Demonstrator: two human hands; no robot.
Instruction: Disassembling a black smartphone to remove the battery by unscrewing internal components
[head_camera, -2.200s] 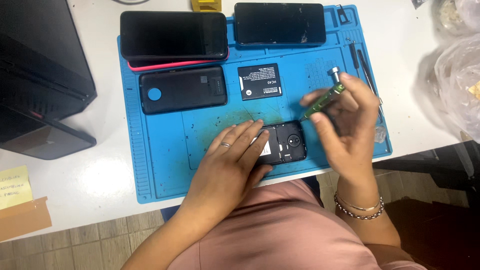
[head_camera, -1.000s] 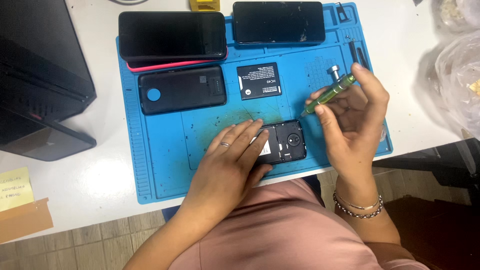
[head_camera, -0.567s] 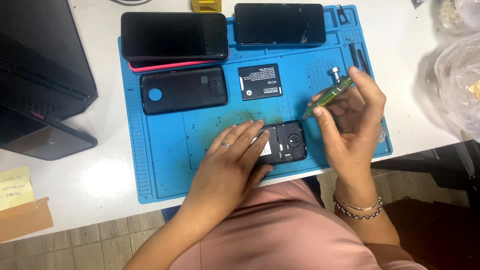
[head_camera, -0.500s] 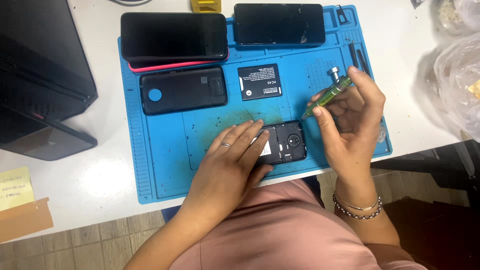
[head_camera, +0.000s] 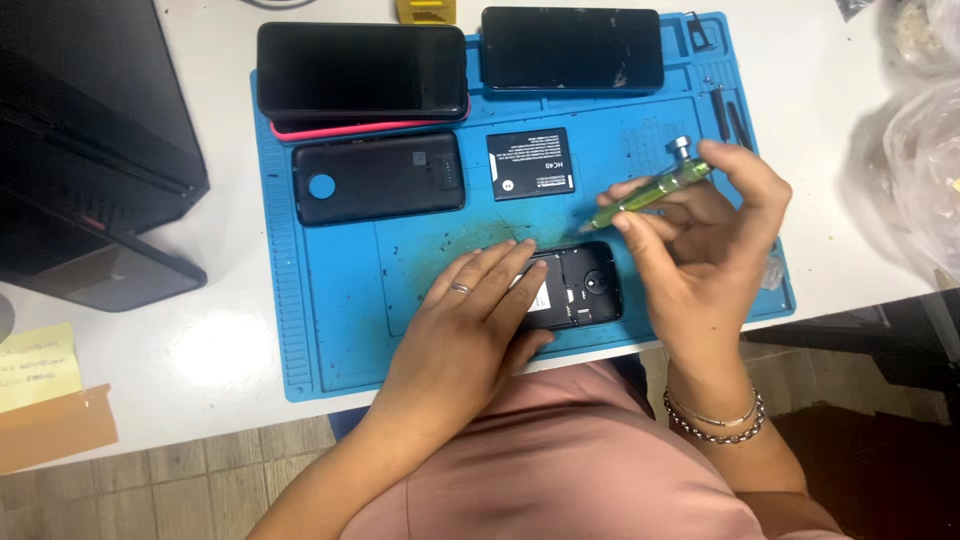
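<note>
Opened phone (head_camera: 572, 287), pinned flat by the left hand (head_camera: 470, 330), lies just below-left of the screwdriver (head_camera: 648, 189) tip, which the right hand (head_camera: 705, 250) pinches, slanting toward it.

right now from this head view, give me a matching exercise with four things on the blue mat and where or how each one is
Things:
1. green screwdriver
2. opened phone
3. loose battery
4. black back cover

Places or states:
A. lies left of the loose battery, under the phone in the pink case
B. pinned under the left hand, its insides showing
C. held in the right hand, tip pointing down-left
D. lies flat on the blue mat between the back cover and the screwdriver

Pairs: 1-C, 2-B, 3-D, 4-A
</note>
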